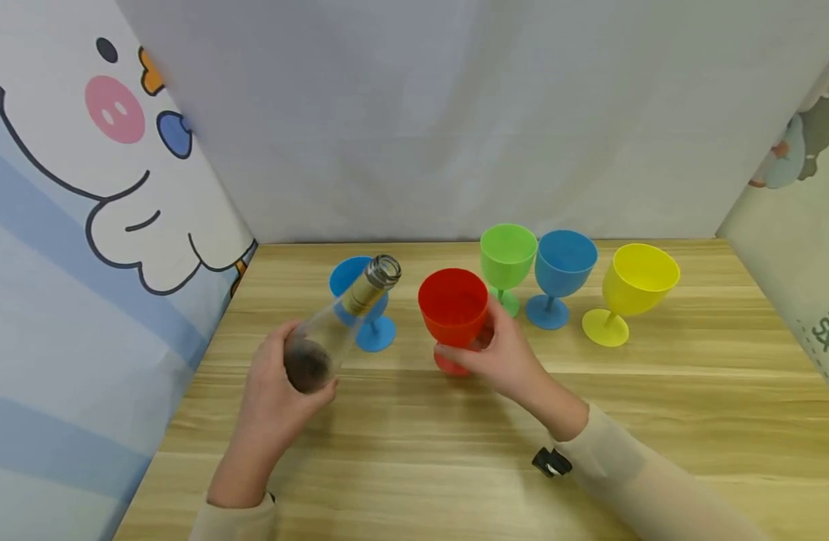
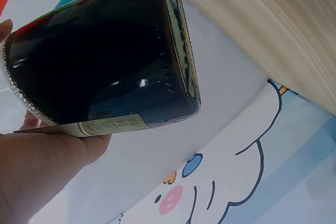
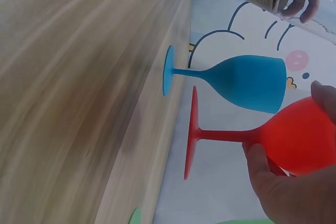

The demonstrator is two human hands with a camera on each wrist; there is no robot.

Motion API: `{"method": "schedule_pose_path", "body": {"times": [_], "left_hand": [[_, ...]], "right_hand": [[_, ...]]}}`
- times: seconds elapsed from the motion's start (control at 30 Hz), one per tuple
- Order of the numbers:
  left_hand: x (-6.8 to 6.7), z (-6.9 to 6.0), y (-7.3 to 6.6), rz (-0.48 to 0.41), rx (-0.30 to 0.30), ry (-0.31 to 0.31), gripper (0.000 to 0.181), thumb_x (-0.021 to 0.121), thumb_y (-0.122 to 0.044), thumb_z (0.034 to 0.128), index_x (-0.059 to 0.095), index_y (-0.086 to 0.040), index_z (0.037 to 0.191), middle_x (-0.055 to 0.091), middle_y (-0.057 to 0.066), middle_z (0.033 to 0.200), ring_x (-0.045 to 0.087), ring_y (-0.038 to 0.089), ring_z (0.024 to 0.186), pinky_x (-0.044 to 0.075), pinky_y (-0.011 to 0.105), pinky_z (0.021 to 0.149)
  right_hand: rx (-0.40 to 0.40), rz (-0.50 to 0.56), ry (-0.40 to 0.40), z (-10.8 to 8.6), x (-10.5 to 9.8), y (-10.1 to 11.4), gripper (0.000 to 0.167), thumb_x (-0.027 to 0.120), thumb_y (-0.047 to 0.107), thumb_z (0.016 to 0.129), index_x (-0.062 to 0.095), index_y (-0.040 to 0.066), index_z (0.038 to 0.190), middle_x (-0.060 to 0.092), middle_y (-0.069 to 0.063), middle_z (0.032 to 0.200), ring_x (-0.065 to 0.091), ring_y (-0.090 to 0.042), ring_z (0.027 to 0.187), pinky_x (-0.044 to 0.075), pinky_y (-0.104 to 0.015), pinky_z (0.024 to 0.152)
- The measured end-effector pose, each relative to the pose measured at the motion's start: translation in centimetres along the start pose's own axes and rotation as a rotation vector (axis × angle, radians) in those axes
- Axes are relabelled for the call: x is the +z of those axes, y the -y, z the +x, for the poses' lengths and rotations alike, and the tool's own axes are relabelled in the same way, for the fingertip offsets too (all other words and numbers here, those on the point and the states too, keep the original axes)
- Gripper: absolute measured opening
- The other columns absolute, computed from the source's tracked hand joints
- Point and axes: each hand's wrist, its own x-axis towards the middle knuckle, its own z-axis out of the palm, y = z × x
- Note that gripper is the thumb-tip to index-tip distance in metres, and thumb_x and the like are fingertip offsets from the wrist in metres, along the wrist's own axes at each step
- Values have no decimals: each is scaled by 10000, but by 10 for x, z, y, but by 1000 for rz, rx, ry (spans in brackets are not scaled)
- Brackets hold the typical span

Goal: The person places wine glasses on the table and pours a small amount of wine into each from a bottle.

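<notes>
Left hand wraps round a tilted bottle before a blue cup. Right hand grips a red cup above the table; further right stand a green cup, second blue cup and yellow cup.

The left hand and right hand grip, fingers curled.

The left hand grips a bottle; the right hand holds a red goblet.
The bottle tilts rightward, partly covering a blue goblet on the wood-grain table; at right stand a green goblet, a second blue goblet and a yellow goblet.
</notes>
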Motion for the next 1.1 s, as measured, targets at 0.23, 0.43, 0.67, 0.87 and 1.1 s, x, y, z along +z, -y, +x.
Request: {"method": "schedule_pose_path", "body": {"times": [0.23, 0.43, 0.67, 0.87, 1.1], "left_hand": [[0, 4, 3, 79, 106, -29, 884, 944, 3, 544, 518, 40, 1318, 606, 248, 1162, 560, 414, 1031, 431, 565, 888], [-1, 7, 7, 154, 202, -53, 850, 932, -28, 543, 543, 55, 1295, 613, 234, 1134, 569, 429, 989, 446, 583, 855], [-3, 10, 7, 219, 260, -66, 857, 948, -36, 512, 558, 21, 1274, 625, 224, 1134, 575, 442, 985, 448, 596, 826], [-7, 12, 8, 283, 303, -59, 929, 1002, -31, 446, 559, -8, 1263, 625, 222, 1123, 575, 456, 967, 446, 603, 790], [-10, 17, 10, 332, 382, -91, 903, 980, -10, 436, 584, 10, 1247, 632, 230, 1103, 573, 477, 960, 443, 614, 772]], "right_hand": [[-10, -15, 62, -11, -4, 5, 730, 879, 65, 797, 507, 176, 1415, 620, -24, 1305, 613, -252, 1161, 537, -430, 931], [-16, -41, 85, -18, -5, 6, 727, 885, 63, 789, 527, 201, 1406, 629, -8, 1295, 621, -244, 1144, 554, -408, 900], [-3, -28, 90, -25, -8, 6, 754, 885, 43, 782, 523, 225, 1417, 621, -4, 1300, 611, -246, 1158, 553, -411, 902], [16, -32, 105, -30, -9, 7, 739, 877, 37, 789, 524, 217, 1413, 626, -5, 1294, 615, -245, 1149, 545, -435, 916], [15, -57, 120, -35, -13, 6, 748, 887, 77, 789, 517, 215, 1424, 622, 4, 1304, 608, -238, 1159, 545, -400, 918]]}}
